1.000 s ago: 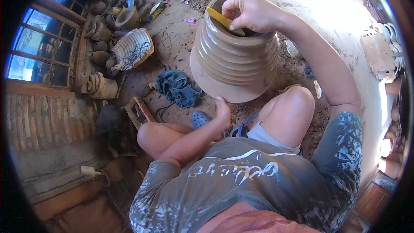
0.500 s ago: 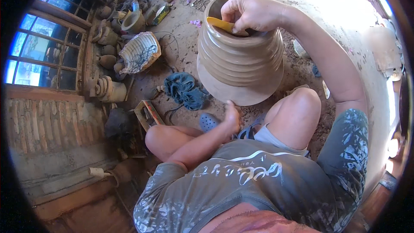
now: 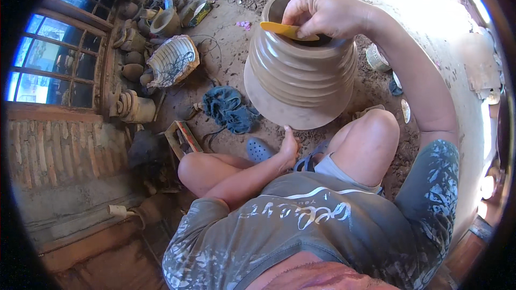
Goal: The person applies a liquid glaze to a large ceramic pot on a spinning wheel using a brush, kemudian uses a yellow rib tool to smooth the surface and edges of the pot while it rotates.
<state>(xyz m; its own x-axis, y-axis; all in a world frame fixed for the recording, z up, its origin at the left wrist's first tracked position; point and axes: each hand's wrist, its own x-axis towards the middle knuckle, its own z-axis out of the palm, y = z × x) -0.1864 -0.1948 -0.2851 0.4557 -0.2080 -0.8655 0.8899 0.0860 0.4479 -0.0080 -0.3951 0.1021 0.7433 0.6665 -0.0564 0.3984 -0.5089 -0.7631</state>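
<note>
A tall wet clay pot (image 3: pixel 306 70) with ridged rings round its wall stands on a round pottery wheel (image 3: pixel 293 118) in front of my knees. My right hand (image 3: pixel 336 13) is closed on a flat yellow pottery rib (image 3: pixel 282 28), pinched between thumb and fingers over the pot's open mouth. The rib lies across the near side of the rim, partly inside. Low at the wheel's near edge is my left hand (image 3: pixel 289 146), its thumb pointing up at the edge. The other fingers of that hand are hidden.
Left of the wheel lie a dark blue cloth (image 3: pixel 230 108), a blue clog (image 3: pixel 259 150) and a wooden box (image 3: pixel 183 138). A ribbed pale basin (image 3: pixel 173 60) and several pots (image 3: pixel 165 23) line the window wall. A white tub (image 3: pixel 377 58) sits right of the pot.
My right hand and the yellow rib have shifted slightly right and up relative to the rim, and more of the rib shows. The left hand remains by the wheel's edge.
</note>
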